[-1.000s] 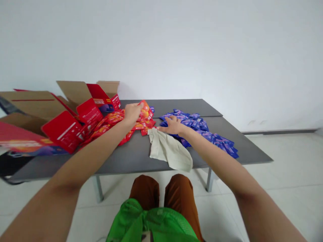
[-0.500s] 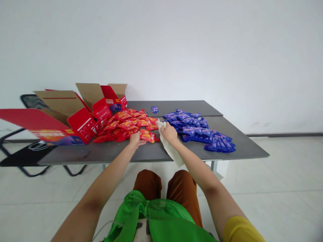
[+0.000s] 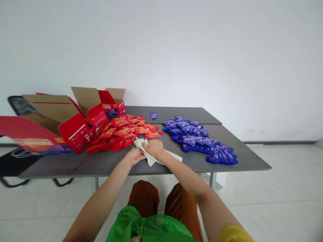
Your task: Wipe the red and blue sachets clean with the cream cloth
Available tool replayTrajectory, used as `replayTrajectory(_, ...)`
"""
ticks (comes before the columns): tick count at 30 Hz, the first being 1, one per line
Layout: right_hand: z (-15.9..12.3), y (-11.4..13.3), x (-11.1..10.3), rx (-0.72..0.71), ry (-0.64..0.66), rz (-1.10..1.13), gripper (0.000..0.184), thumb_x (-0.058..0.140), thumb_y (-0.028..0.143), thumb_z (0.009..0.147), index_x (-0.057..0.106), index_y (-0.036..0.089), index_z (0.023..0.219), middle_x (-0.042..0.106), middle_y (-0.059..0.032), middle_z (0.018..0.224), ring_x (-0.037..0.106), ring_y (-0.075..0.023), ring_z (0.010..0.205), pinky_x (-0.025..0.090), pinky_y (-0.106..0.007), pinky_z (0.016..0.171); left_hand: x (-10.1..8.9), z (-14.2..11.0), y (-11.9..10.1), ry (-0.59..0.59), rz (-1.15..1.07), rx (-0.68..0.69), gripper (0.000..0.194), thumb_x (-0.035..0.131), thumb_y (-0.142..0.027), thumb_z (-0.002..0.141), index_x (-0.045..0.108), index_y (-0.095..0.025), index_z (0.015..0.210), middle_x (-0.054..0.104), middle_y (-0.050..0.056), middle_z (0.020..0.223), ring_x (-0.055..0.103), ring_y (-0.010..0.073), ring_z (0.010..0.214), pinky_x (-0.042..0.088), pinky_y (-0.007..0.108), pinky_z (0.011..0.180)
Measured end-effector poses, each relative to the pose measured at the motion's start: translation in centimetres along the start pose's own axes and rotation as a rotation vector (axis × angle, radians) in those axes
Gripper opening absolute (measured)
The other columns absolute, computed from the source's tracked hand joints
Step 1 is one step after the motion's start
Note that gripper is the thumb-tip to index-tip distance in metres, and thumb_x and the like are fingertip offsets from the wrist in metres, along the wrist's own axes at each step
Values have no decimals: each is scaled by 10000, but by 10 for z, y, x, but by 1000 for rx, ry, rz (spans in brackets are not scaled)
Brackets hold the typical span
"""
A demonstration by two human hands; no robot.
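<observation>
My right hand [image 3: 154,148] is closed on a white cloth [image 3: 152,161] and presses it down near the table's front edge. One end of the cloth trails to the right under my forearm. Beside it, my left hand [image 3: 133,156] grips a red packet [image 3: 141,153], of which only a sliver shows; the cloth and fingers cover the rest. Just beyond my hands lies a heap of red and orange packets [image 3: 121,129]. A pile of blue-purple packets [image 3: 188,131] spreads over the table to the right of my right hand.
Several open red cartons [image 3: 73,134] stand along the left of the dark grey table [image 3: 101,164]. One blue packet [image 3: 153,116] lies alone toward the back. A black chair [image 3: 15,164] is at the left, and a white wall [image 3: 202,60] rises behind.
My right hand has moved left with the cloth, from beside the red packets onto the one at my left hand. The cloth now covers most of that packet. The view has shifted slightly.
</observation>
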State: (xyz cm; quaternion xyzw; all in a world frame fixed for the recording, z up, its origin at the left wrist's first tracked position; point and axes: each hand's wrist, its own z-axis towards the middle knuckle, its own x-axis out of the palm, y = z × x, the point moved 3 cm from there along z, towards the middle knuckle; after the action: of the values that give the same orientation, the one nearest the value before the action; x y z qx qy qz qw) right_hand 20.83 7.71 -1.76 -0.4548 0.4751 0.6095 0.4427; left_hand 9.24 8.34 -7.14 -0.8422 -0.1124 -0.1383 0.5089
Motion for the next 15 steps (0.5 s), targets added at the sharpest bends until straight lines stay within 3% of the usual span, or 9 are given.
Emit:
replayTrajectory(5,-19,-41,0,81,23,-66,638,243,533,986,716,105,974,688,-201,929,665,-284,914,477,-354,791,-3,4,-3,18,4,-25,171,550,-119,851,634,-93,998,701,128,797,700,220,788,561,443,837)
replayTrajectory(12,-23,-18,3,20,35,-68,611,281,622,951,693,182,1049,698,-145,965,659,-259,938,473,-338,812,1,4,-1,-30,63,37,147,502,-71,841,635,-115,885,665,61,637,671,160,605,587,325,693)
replayTrajectory(15,-25,-20,5,49,54,-66,625,266,631,952,697,186,1031,700,-144,948,666,-255,915,481,-326,787,3,0,2,-59,92,83,125,515,-104,842,636,-121,867,670,53,642,662,149,570,582,325,680)
